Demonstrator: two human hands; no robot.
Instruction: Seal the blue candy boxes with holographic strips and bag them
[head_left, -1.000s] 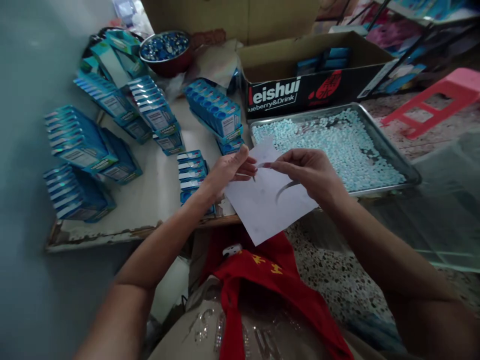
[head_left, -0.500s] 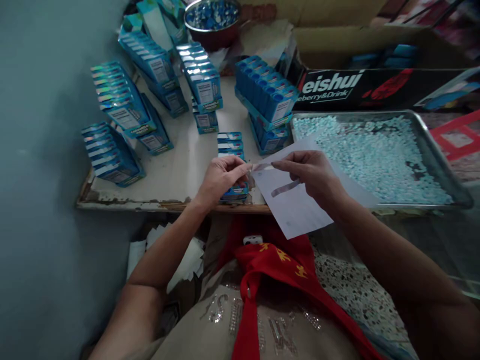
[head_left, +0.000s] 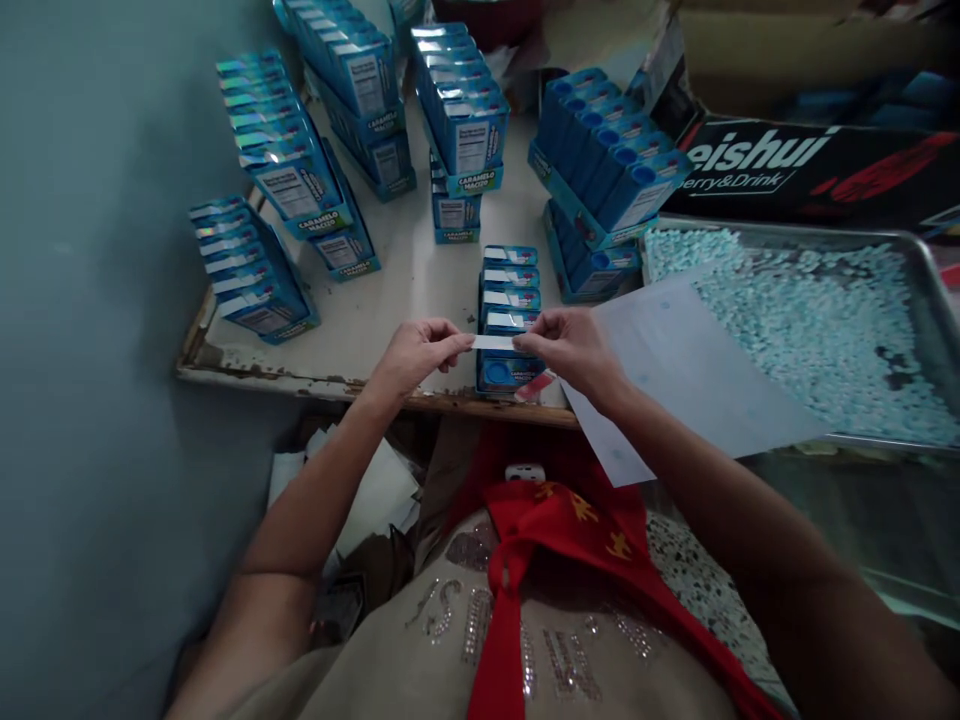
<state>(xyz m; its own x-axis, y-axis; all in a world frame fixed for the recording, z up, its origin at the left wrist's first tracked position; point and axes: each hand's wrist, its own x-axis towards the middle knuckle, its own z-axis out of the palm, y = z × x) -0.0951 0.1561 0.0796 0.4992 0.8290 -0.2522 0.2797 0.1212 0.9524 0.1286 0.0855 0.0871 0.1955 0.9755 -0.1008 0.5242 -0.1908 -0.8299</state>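
Observation:
My left hand [head_left: 416, 352] and my right hand [head_left: 566, 345] each pinch one end of a small white sticker strip [head_left: 493, 342], held flat between them. The strip hovers just above a short stack of small blue boxes [head_left: 508, 312] at the table's front edge. A white backing sheet [head_left: 690, 370] lies under my right wrist, partly over the metal tray [head_left: 930, 300].
Several stacks of blue candy boxes [head_left: 289, 175] stand across the white table [head_left: 390, 310]. The tray holds many pale blue tablets [head_left: 795, 320]. A black carton [head_left: 810, 170] stands behind it. A grey-blue wall is on the left. Paper scraps [head_left: 367, 500] lie below the table.
The strip has come off the white sheet. Both hands moved left with it over the stack of blue boxes. The sheet now rests on the tray edge, and the view tilted down.

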